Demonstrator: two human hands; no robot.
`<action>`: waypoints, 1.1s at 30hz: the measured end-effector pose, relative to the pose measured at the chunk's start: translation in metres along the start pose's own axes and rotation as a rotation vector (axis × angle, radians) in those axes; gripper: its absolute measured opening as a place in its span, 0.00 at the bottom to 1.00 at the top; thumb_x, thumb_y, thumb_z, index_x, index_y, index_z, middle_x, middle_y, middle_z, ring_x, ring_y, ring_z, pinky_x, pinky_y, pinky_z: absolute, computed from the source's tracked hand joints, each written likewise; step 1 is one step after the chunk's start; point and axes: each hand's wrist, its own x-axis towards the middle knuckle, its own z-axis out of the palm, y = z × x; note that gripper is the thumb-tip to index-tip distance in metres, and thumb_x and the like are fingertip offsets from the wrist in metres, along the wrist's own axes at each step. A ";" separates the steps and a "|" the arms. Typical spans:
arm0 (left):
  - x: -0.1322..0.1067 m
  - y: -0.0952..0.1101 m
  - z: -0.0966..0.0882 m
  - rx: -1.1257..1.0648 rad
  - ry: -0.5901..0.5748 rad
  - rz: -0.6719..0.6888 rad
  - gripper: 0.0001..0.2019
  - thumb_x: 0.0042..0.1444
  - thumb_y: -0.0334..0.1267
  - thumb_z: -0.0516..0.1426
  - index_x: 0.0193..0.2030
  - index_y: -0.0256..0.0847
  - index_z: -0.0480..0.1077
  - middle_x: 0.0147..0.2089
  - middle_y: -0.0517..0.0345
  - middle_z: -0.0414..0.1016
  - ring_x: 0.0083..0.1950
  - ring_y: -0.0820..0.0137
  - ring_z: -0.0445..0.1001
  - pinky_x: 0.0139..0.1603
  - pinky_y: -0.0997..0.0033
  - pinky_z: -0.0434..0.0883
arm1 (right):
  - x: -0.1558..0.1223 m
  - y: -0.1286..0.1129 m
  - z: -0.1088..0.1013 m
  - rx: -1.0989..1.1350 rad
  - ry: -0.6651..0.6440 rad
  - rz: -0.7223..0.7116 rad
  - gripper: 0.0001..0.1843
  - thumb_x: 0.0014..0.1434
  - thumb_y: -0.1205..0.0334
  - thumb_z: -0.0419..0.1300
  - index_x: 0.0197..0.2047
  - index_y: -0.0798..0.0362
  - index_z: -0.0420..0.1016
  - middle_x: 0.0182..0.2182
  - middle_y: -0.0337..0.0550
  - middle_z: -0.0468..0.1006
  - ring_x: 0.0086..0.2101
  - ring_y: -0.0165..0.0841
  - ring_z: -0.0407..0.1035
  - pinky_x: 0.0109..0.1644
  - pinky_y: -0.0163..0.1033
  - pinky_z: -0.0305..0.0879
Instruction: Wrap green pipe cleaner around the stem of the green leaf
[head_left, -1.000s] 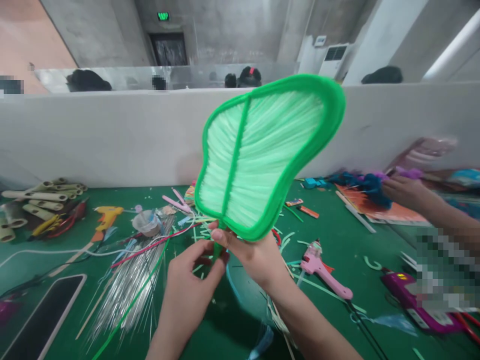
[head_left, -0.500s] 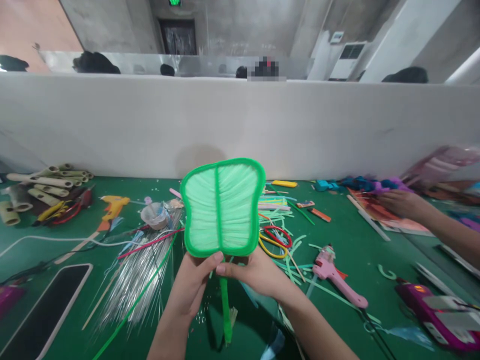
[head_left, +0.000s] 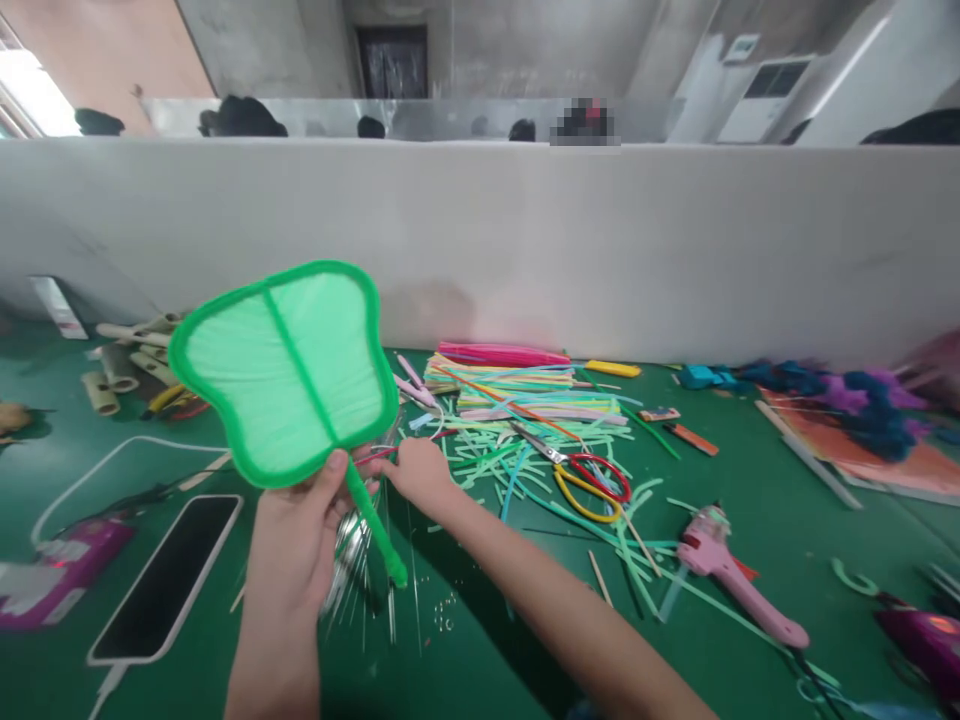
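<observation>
A green leaf-shaped fan (head_left: 255, 400) stands tilted to the left, with pale green cloth stretched in a fuzzy green frame and a fuzzy green handle below. My left hand (head_left: 304, 510) is closed around the top of its handle, thumb in front. My right hand (head_left: 424, 480) reaches across to just right of the fan, its fingers pinched at a thin pink-red pipe cleaner (head_left: 375, 456); the fingertips are partly hidden. Under both hands lies a bundle of thin silvery wires (head_left: 352, 565).
Pipe cleaners (head_left: 517, 380) in several colours lie piled by the white partition (head_left: 525, 250). Scissors (head_left: 592, 485) and a pink glue gun (head_left: 739, 575) lie to the right. A phone (head_left: 169, 580) and bamboo tubes (head_left: 120, 370) are on the left.
My left hand has carried the fan leftward and tilted it. My right hand has let go of the handle and moved to the pink-red pipe cleaner. The view has turned left.
</observation>
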 end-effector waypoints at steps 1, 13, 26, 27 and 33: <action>-0.002 0.000 0.000 -0.003 -0.003 0.001 0.17 0.40 0.37 0.73 0.37 0.36 0.78 0.31 0.55 0.83 0.28 0.67 0.82 0.28 0.75 0.78 | 0.004 -0.003 0.005 -0.006 0.001 0.018 0.18 0.66 0.54 0.60 0.53 0.57 0.74 0.51 0.51 0.76 0.49 0.42 0.73 0.52 0.51 0.71; 0.003 -0.008 0.019 -0.070 -0.146 -0.051 0.15 0.41 0.38 0.73 0.34 0.35 0.78 0.29 0.56 0.82 0.29 0.69 0.81 0.33 0.74 0.78 | -0.022 0.056 -0.071 0.401 0.077 0.023 0.21 0.67 0.68 0.52 0.62 0.61 0.62 0.36 0.47 0.81 0.31 0.31 0.77 0.35 0.35 0.75; -0.002 -0.017 0.065 -0.140 -0.375 -0.221 0.13 0.43 0.29 0.72 0.37 0.34 0.79 0.34 0.54 0.83 0.31 0.71 0.80 0.35 0.76 0.79 | -0.152 0.073 -0.130 0.537 0.260 -0.243 0.10 0.62 0.54 0.62 0.38 0.49 0.82 0.26 0.38 0.78 0.27 0.30 0.68 0.28 0.34 0.62; -0.004 -0.018 0.069 -0.145 -0.390 -0.233 0.13 0.43 0.29 0.72 0.37 0.34 0.79 0.33 0.54 0.83 0.30 0.72 0.80 0.34 0.77 0.79 | -0.157 0.071 -0.129 0.594 0.224 -0.233 0.10 0.61 0.54 0.62 0.38 0.49 0.82 0.24 0.38 0.77 0.25 0.29 0.68 0.26 0.34 0.62; -0.017 -0.018 0.091 -0.142 -0.470 -0.297 0.12 0.42 0.33 0.73 0.35 0.36 0.80 0.31 0.56 0.81 0.28 0.74 0.78 0.30 0.79 0.77 | -0.168 0.064 -0.128 0.940 0.023 -0.192 0.11 0.60 0.54 0.62 0.42 0.51 0.78 0.31 0.40 0.81 0.22 0.26 0.67 0.24 0.31 0.61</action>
